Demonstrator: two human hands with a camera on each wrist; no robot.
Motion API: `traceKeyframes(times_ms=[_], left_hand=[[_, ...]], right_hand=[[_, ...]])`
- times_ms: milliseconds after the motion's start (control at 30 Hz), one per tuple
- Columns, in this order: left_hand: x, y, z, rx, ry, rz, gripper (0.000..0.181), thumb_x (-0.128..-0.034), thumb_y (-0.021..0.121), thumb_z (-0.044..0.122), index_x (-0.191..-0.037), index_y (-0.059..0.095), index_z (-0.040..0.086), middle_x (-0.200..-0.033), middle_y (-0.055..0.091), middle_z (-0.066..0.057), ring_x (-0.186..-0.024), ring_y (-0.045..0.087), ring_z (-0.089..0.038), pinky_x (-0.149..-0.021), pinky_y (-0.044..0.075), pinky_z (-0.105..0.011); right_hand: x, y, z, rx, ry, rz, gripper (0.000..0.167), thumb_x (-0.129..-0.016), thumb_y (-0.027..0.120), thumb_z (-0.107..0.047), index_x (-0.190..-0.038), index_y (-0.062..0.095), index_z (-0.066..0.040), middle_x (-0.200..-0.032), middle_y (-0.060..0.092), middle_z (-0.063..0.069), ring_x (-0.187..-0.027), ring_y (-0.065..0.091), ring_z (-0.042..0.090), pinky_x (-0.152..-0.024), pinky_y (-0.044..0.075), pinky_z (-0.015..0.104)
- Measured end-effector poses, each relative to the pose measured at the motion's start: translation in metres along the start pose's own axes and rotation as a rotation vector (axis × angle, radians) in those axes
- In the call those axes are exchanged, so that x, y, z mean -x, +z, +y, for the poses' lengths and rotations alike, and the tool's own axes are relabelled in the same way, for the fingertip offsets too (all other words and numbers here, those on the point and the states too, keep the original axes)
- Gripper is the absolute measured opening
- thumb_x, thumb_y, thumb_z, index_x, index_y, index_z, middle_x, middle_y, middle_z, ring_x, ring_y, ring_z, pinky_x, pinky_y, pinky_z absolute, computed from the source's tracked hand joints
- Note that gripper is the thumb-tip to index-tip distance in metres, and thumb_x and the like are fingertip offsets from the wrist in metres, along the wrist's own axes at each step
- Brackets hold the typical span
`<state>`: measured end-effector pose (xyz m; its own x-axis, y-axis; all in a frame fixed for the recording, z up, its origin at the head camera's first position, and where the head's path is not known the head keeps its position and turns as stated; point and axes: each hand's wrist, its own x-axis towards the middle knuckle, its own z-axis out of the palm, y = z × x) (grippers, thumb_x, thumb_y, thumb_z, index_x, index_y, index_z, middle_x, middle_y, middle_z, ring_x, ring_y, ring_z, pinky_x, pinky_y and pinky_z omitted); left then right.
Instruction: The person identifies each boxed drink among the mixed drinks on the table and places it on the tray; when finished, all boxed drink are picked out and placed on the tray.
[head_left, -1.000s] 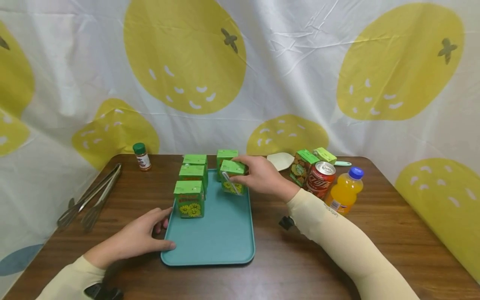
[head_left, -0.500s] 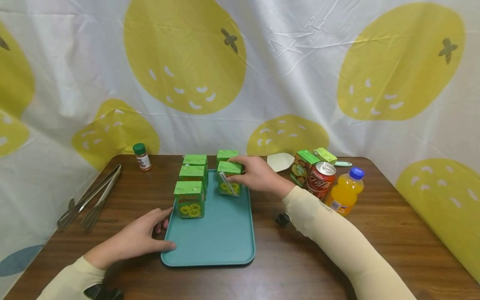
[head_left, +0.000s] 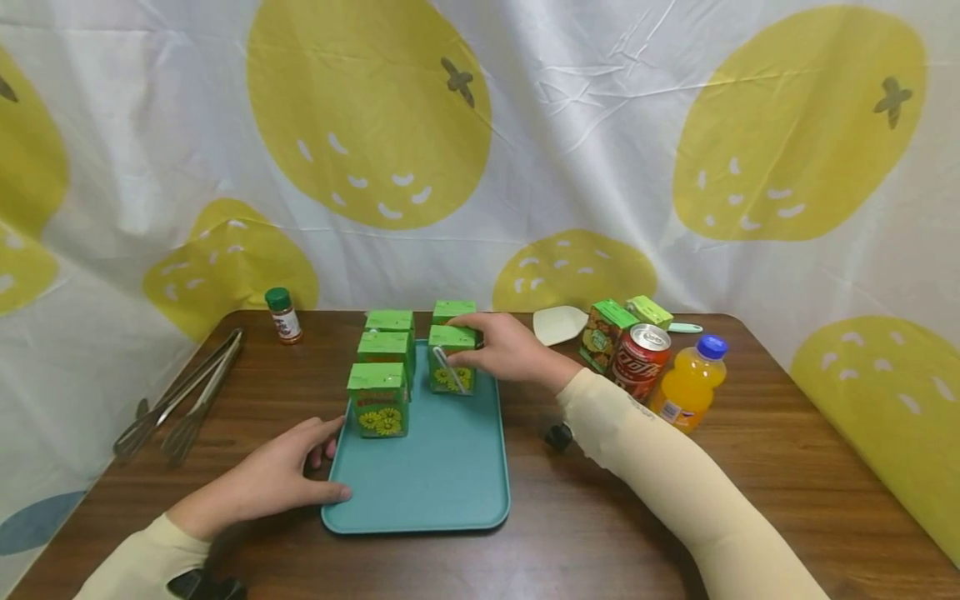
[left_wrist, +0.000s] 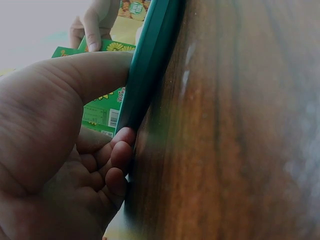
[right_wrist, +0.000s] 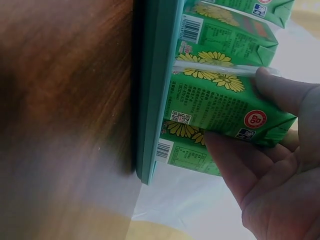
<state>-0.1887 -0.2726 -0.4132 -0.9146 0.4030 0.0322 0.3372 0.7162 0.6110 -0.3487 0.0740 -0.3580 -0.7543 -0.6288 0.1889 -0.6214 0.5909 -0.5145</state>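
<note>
A teal tray [head_left: 420, 492] lies on the table, with several green drink cartons printed with yellow flowers standing on it. My right hand [head_left: 510, 350] grips one drink carton [head_left: 452, 358] at the tray's right side, thumb by its straw and fingers behind. In the right wrist view this carton [right_wrist: 215, 100] stands upright at the tray's surface, between other cartons. One carton [head_left: 453, 310] stands behind it, partly hidden. Along the left side runs a row of cartons [head_left: 378, 408]. My left hand [head_left: 273, 471] holds the tray's left edge, thumb on the rim [left_wrist: 132, 75], fingertips against its outer side.
A red soda can [head_left: 640, 358], an orange drink bottle [head_left: 692, 383], two more cartons [head_left: 606, 337] and a pale spatula [head_left: 560, 323] are at the right. To the left lie metal tongs [head_left: 195, 392] and a green-capped spice jar [head_left: 283, 317]. A patterned curtain hangs behind.
My right hand has moved the carton left across the tray's back right part, a little lower in the view. My left hand and the tray have stayed put.
</note>
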Motion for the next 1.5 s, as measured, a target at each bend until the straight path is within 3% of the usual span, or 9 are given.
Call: traceKeyframes(times_ms=[167, 333, 433, 533, 700, 867, 1200, 1500], left_hand=[[0.000, 0.001, 0.001, 0.008, 0.001, -0.004, 0.099, -0.0852, 0.098, 0.044, -0.154, 0.054, -0.013, -0.103, 0.055, 0.001, -0.092, 0.052, -0.013, -0.075, 0.045, -0.029], [0.000, 0.001, 0.001, 0.015, 0.003, -0.005, 0.100, -0.0856, 0.098, 0.043, -0.155, 0.052, -0.014, -0.104, 0.056, 0.001, -0.091, 0.052, -0.013, -0.074, 0.044, -0.029], [0.001, 0.001, 0.001, 0.014, -0.001, -0.004, 0.101, -0.0857, 0.098, 0.043, -0.155, 0.052, -0.014, -0.104, 0.056, 0.001, -0.091, 0.051, -0.012, -0.073, 0.044, -0.029], [0.001, 0.000, 0.001, 0.007, -0.004, -0.005, 0.102, -0.0860, 0.097, 0.045, -0.156, 0.051, -0.014, -0.104, 0.056, 0.001, -0.090, 0.051, -0.013, -0.073, 0.044, -0.029], [0.002, -0.001, 0.001, 0.000, -0.015, -0.008, 0.104, -0.0860, 0.097, 0.047, -0.157, 0.050, -0.014, -0.104, 0.056, 0.001, -0.091, 0.051, -0.013, -0.072, 0.044, -0.029], [0.002, -0.002, 0.002, 0.002, -0.019, -0.010, 0.106, -0.0859, 0.096, 0.049, -0.157, 0.050, -0.013, -0.105, 0.056, 0.000, -0.092, 0.052, -0.013, -0.073, 0.044, -0.029], [0.001, -0.001, 0.003, 0.019, -0.022, -0.012, 0.107, -0.0855, 0.096, 0.049, -0.158, 0.049, -0.014, -0.104, 0.056, 0.000, -0.092, 0.052, -0.014, -0.073, 0.044, -0.029], [0.001, -0.001, 0.002, 0.015, -0.018, -0.010, 0.107, -0.0857, 0.096, 0.049, -0.158, 0.049, -0.014, -0.104, 0.056, 0.000, -0.092, 0.052, -0.013, -0.074, 0.044, -0.029]], right_hand=[[0.000, 0.001, 0.002, -0.006, 0.009, -0.001, 0.064, -0.103, 0.083, -0.037, -0.159, 0.062, -0.014, -0.152, 0.066, 0.008, -0.062, 0.049, 0.013, -0.084, 0.051, 0.044], [0.001, 0.001, 0.002, 0.000, 0.028, -0.002, 0.065, -0.103, 0.083, -0.038, -0.160, 0.061, -0.014, -0.153, 0.065, 0.008, -0.077, 0.060, 0.015, -0.086, 0.052, 0.044], [0.002, -0.001, 0.000, -0.005, 0.043, -0.008, 0.067, -0.102, 0.084, -0.038, -0.160, 0.060, -0.014, -0.150, 0.067, 0.007, -0.068, 0.054, 0.015, -0.082, 0.051, 0.043], [0.003, -0.004, -0.003, -0.010, 0.050, -0.004, 0.067, -0.102, 0.085, -0.038, -0.160, 0.060, -0.015, -0.146, 0.069, 0.006, -0.070, 0.055, 0.013, -0.081, 0.052, 0.043], [0.008, -0.011, -0.006, -0.013, 0.044, 0.017, 0.065, -0.101, 0.086, -0.038, -0.158, 0.062, -0.015, -0.144, 0.069, 0.003, -0.109, 0.069, 0.019, -0.091, 0.057, 0.044], [0.017, -0.020, -0.006, -0.022, 0.020, 0.050, 0.061, -0.102, 0.085, -0.034, -0.154, 0.064, -0.012, -0.142, 0.072, 0.004, -0.122, 0.072, 0.026, -0.101, 0.058, 0.045], [0.039, -0.038, -0.004, -0.037, -0.051, 0.125, 0.061, -0.103, 0.085, -0.030, -0.155, 0.063, -0.006, -0.141, 0.074, 0.008, -0.126, 0.073, 0.025, -0.105, 0.058, 0.047], [0.069, -0.062, -0.010, 0.092, -0.085, 0.232, 0.058, -0.101, 0.087, -0.030, -0.150, 0.067, -0.008, -0.135, 0.076, 0.008, -0.122, 0.072, 0.028, -0.102, 0.058, 0.049]])
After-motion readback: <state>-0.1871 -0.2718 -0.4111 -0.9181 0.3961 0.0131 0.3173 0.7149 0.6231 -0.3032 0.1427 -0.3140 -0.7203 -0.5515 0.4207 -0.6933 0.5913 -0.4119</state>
